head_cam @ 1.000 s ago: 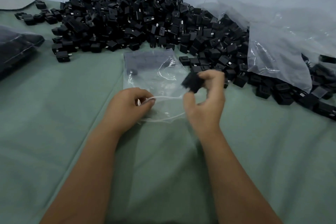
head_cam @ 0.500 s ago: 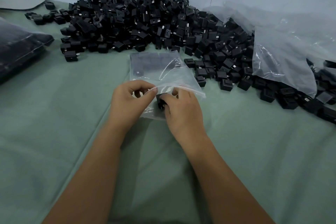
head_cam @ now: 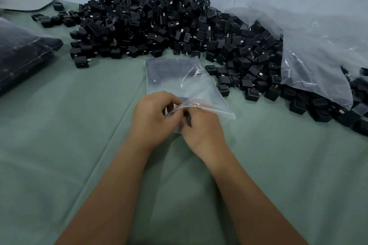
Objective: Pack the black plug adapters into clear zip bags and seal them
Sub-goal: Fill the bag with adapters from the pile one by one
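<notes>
a: what are the hands doing?
b: i see the left hand (head_cam: pixel 154 118) with its fingers curled, pinching the near lip of the bag (head_cam: pixel 177 83) at its mouth. the right hand (head_cam: pixel 201 125) is right against it, fingers tucked into the opening around a dark plug (head_cam: pixel 188 120). i can only see a sliver of that plug, so how far in it sits i can't tell.
a: and the bag itself?
b: it lies flat on the green cloth (head_cam: pixel 59 135), stretching away from both hands, mouth toward me.
a: where's the stock?
b: the pile (head_cam: pixel 159 24) sits beyond the hands and spreads off to the right, where a big clear sack (head_cam: pixel 318 55) drapes over part of it. far left of the left hand there's a dark filled bag (head_cam: pixel 22 51).
</notes>
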### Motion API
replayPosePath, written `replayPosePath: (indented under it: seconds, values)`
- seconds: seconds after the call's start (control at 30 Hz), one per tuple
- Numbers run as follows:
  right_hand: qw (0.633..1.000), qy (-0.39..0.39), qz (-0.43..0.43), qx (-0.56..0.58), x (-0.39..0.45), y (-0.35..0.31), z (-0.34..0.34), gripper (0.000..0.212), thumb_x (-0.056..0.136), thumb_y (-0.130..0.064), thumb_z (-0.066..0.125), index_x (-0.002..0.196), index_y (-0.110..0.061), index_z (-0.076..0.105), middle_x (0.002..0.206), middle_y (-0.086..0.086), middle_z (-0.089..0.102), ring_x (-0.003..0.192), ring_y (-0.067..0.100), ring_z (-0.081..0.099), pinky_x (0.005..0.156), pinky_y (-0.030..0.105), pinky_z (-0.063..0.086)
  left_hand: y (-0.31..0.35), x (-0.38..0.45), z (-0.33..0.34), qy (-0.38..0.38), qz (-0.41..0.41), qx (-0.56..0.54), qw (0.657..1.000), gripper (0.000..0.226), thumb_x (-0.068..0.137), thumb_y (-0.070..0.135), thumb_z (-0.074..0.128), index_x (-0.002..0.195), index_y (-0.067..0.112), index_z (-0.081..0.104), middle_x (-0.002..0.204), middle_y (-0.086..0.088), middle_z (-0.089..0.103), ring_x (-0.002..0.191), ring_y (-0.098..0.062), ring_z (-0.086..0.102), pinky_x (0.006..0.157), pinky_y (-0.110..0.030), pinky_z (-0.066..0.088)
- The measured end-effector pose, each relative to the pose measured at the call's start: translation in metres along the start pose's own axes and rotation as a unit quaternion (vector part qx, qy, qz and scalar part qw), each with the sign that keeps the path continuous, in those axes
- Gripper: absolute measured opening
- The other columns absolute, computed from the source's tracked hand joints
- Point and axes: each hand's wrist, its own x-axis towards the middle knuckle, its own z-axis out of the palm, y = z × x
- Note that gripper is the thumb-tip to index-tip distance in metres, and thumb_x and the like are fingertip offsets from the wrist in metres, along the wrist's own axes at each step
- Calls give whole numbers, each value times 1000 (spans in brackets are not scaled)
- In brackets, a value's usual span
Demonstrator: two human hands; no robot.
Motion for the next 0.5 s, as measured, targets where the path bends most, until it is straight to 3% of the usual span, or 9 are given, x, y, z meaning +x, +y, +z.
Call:
replayPosePath:
  seconds: [0.1, 0.17, 0.27, 0.43, 0.5]
  values:
    - [998, -31, 3, -52, 8, -2, -1, 18, 91, -33, 52, 99, -26, 65, 95, -5, 61, 96, 18, 55, 77, 29, 40, -1, 1, -1, 3, 35, 21, 999, 10, 77, 23, 62, 75, 15, 68, 65, 5, 59, 59, -16, 51, 60, -36, 46]
    - [993, -82, 6, -87, 16, -9, -3, 11, 87, -33, 54, 86, -27, 63, 92, -2, 62, 96, 20, 56, 74, 27, 34, -1, 2, -2, 6, 48, 30, 998, 15, 76, 25, 59, 74, 14, 68, 65, 6, 58, 60, -15, 50, 61, -35, 46]
    - [975, -174, 17, -136, 31, -25, -7, 17, 81, -29, 53, 66, -26, 46, 87, -2, 62, 95, 25, 59, 73, 27, 31, 0, 2, -2, 6, 53, 40, 998, 18, 75, 26, 57, 74, 13, 68, 64, 9, 54, 60, -13, 48, 61, -33, 45]
    - [946, -244, 11, -213, 49, -33, 1, 8, 88, -27, 50, 81, -24, 47, 111, 4, 60, 117, 25, 52, 88, 32, 34, 0, 2, -3, 14, 54, 34, 998, 14, 75, 20, 58, 74, 11, 68, 63, 6, 55, 60, -13, 48, 60, -34, 44]
    - [941, -259, 0, -218, 51, -30, 5, 15, 94, -26, 44, 101, -21, 57, 129, 6, 55, 127, 26, 45, 103, 35, 31, -1, 3, -4, 20, 51, 33, 998, 12, 75, 19, 59, 74, 11, 67, 64, 4, 57, 61, -14, 50, 60, -35, 45]
